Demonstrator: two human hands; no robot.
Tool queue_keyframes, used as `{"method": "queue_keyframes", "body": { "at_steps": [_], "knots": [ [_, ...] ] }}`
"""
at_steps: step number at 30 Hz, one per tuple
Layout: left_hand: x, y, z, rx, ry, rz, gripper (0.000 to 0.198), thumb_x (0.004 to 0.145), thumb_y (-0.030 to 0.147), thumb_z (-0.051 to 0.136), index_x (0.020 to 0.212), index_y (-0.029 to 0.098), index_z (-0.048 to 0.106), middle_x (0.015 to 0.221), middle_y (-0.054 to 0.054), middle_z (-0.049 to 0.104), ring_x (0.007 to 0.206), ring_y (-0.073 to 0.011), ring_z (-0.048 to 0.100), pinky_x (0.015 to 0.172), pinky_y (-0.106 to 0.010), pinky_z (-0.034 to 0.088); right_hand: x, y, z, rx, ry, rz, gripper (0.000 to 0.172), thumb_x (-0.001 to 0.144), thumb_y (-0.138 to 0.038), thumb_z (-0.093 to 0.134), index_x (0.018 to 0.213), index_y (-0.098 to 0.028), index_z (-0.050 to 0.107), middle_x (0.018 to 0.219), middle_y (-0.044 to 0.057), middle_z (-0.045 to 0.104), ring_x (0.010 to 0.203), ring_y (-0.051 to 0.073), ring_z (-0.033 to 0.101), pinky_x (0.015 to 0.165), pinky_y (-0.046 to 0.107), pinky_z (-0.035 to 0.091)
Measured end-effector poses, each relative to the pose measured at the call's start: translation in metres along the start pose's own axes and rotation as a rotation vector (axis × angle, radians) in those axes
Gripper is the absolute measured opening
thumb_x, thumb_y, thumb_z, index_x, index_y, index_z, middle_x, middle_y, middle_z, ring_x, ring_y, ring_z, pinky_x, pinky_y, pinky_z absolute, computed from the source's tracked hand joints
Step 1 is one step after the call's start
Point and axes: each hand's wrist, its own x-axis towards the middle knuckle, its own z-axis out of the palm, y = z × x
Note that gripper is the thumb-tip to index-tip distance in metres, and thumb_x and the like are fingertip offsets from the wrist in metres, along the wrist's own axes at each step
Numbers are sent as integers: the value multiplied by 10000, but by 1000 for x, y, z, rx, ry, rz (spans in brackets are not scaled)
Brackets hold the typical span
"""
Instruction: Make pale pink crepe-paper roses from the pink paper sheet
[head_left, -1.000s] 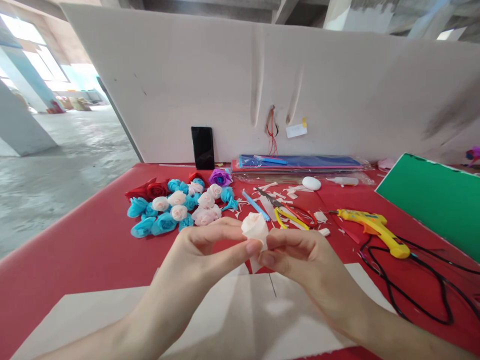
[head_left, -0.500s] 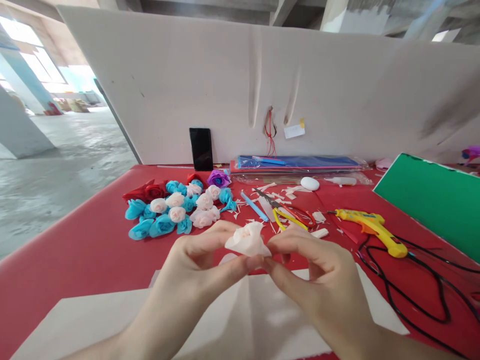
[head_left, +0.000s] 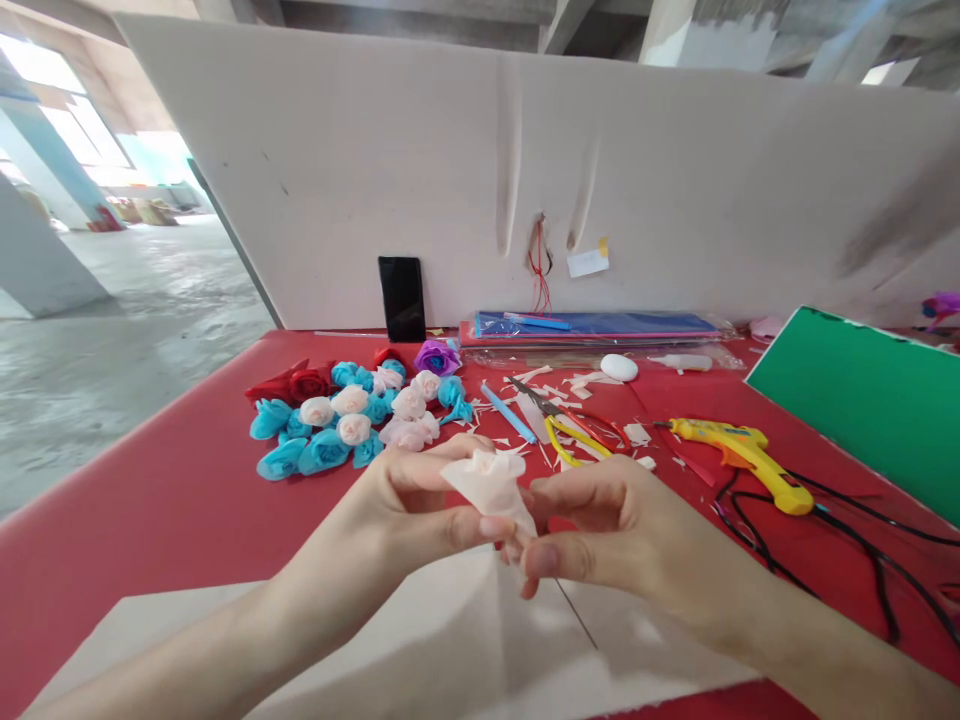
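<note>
A pale pink paper flower (head_left: 491, 482) is held up between both hands, its bloom tilted to the upper left. My left hand (head_left: 420, 515) pinches the petals near the bloom's base with thumb and fingers. Below it, my right hand (head_left: 592, 520) has thumb and fingers closed on the flower's narrow base. A thin dark wire stem (head_left: 576, 612) runs out from under the right fingers toward the lower right. Under both hands lies a large pale paper sheet (head_left: 405, 640).
Blue, pink, red and purple paper flowers (head_left: 354, 430) lie at the left. Beyond the hands are scissors (head_left: 577, 440), a blue pen (head_left: 508, 412) and paper scraps. A yellow glue gun (head_left: 735, 455) with a black cable and a green board (head_left: 870, 410) occupy the right. A phone (head_left: 402, 298) leans at the back.
The flower has tipped, showing its side and the wire stem below. My right hand has shifted down to the base, its forearm swinging outward to the right.
</note>
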Motion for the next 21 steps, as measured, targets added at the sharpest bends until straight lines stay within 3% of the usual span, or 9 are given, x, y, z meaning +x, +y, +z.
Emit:
{"method": "queue_keyframes", "body": {
  "at_steps": [6,11,14,16,18,21],
  "knots": [
    [2,-4,-8,-57,-120,-20,80,822,334,841,782,268,862,832,11,653,719,-160,725,684,-256,633,7,11,-13,126,-229,45,115,804,-288,851,795,-190,792,760,-38,743,720,60,664,839,227,487],
    [1,-2,-3,22,-74,9,72,780,303,871,717,271,856,873,12,653,635,-106,648,605,-208,579,11,16,-12,144,-268,96,201,739,-341,888,706,-184,767,723,-35,727,644,60,632,684,199,478],
    [0,3,3,110,16,49,164,827,205,794,686,270,846,853,3,674,769,-162,673,639,-218,563,8,14,-8,100,-195,54,166,733,-325,892,697,-215,774,704,-57,716,625,59,638,679,202,495],
    [-1,7,5,194,102,94,188,825,164,767,677,259,833,854,0,693,851,-186,672,667,-216,548,6,12,-6,-1,-72,-70,120,728,-287,898,698,-238,792,685,-58,715,658,80,649,710,219,508],
    [-3,9,4,283,199,151,156,821,158,770,707,255,813,835,16,701,818,-161,641,655,-190,512,3,12,-4,-154,88,-201,108,711,-246,908,685,-251,803,683,-45,722,708,113,653,741,246,512],
    [-7,11,4,385,296,217,167,924,256,687,776,258,763,757,43,667,748,-131,602,618,-167,468,2,14,-1,-334,246,-350,80,726,-248,897,715,-260,819,732,-25,746,737,143,650,763,281,511]
  ]
}}
